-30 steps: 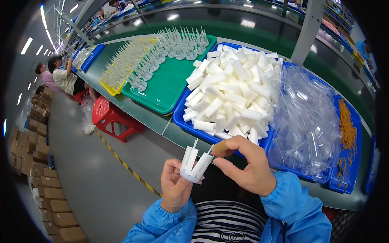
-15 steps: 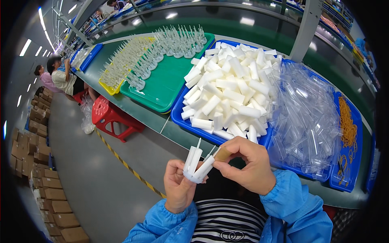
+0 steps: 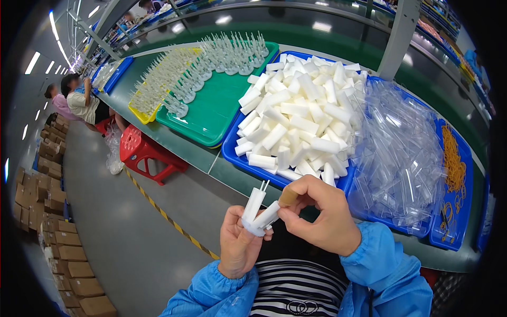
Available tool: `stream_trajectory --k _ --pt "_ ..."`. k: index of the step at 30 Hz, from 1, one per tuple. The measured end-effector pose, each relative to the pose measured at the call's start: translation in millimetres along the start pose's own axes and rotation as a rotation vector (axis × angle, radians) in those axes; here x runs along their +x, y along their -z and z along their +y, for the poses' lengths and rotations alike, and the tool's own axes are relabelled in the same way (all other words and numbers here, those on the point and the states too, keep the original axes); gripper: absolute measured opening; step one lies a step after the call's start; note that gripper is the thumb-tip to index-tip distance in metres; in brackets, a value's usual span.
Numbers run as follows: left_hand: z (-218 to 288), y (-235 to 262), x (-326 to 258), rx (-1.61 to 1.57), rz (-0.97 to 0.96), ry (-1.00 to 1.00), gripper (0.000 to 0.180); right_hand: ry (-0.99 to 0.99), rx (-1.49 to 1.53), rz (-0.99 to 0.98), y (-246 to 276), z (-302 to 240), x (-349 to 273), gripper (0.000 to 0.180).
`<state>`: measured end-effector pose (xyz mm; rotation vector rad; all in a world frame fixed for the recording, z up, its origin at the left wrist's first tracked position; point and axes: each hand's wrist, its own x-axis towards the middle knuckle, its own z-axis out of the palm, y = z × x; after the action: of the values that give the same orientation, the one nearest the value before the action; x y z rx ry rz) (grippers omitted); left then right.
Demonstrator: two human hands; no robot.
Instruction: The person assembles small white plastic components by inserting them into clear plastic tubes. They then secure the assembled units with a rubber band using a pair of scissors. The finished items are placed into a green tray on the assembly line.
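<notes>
White foam cylinders (image 3: 254, 203), their pale round plastic base (image 3: 253, 229) clasped in the left hand's (image 3: 238, 246) curled fingers, seemingly leave one tip free for the right hand's (image 3: 326, 215) closed pinch.

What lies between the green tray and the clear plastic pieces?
A blue tray heaped with white pieces lies between the green tray and the clear plastic pieces, seen in the head view.

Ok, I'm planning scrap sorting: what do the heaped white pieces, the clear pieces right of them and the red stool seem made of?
White pieces: probably foam or compressed fibre, matte; they show no glints.
Clear pieces: likely thin plastic, glossy; they look see-through with bright highlights.
Red stool: seemingly moulded plastic, smooth with a sheen; seat and legs look formed as one.
</notes>
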<state>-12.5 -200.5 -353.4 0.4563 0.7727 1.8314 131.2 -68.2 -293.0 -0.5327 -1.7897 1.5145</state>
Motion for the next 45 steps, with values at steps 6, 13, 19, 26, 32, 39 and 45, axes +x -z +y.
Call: stream_trajectory --k 6,13,19,26,32,39,45 --pt "1.3 2.2 -0.3 0.057 -0.002 -0.008 0.037 0.078 -0.077 -0.044 1.9 1.0 2.2 0.026" --pt "1.6 3.6 -1.7 0.059 0.016 -0.016 0.036 -0.115 0.031 -0.118 5.1 2.7 2.3 0.019" --pt "3.0 8.0 -0.6 0.067 -0.021 -0.001 0.035 -0.35 0.277 -0.065 10.5 -1.6 5.5 0.018" --pt "4.2 6.8 -0.1 0.074 -0.006 0.002 0.035 -0.178 0.113 -0.154 11.7 2.5 3.9 0.017" --pt "4.3 7.6 0.5 0.108 -0.013 -0.036 0.035 -0.151 0.122 -0.145 8.2 5.2 1.1 0.019" --pt "15.3 9.5 4.7 0.289 0.001 -0.209 0.034 0.07 -0.243 0.035 4.0 1.4 2.6 0.02" --pt "22.9 9.3 10.7 0.919 -0.161 -0.557 0.033 0.428 -1.179 0.403 11.9 2.7 17.0 0.038"
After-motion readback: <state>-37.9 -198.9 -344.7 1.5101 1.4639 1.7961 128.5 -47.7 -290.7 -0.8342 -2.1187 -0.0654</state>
